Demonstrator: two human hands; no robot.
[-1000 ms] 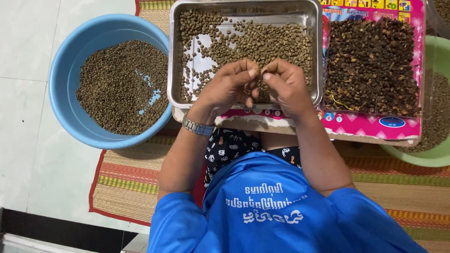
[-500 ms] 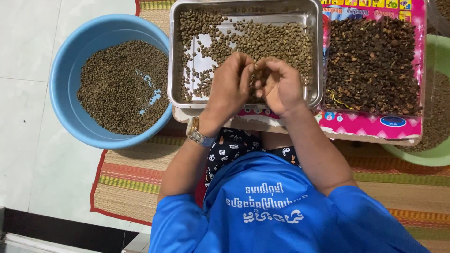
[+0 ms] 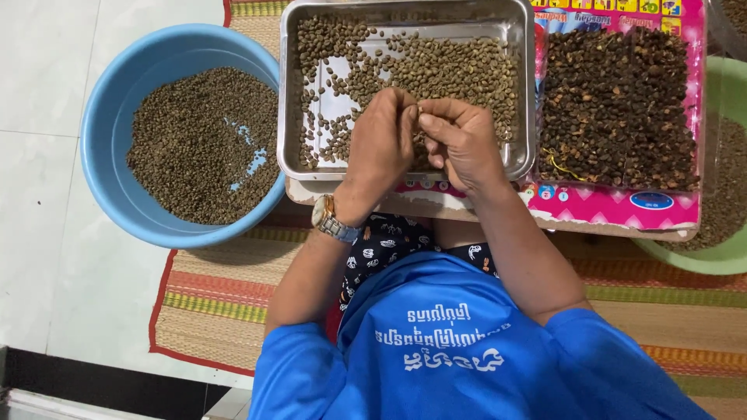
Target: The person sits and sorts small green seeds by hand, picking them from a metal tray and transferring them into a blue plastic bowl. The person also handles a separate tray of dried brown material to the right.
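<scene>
A steel tray holds several pale green-brown beans, with bare metal showing on its left side. Both my hands hover over the tray's near half, fingertips meeting. My left hand, with a metal watch on its wrist, has its fingers curled and pinched against those of my right hand. A small pale bean seems to be nipped between the fingertips of both hands. Beans under the palms are hidden.
A blue plastic basin with darker sorted beans sits to the left. Right of the tray lies a pink printed box lid heaped with dark husky beans. A green bowl stands at far right, with a woven mat beneath.
My hands have drawn closer together and shifted slightly up over the tray. The fingertips, earlier spread among the beans, now meet in a pinch.
</scene>
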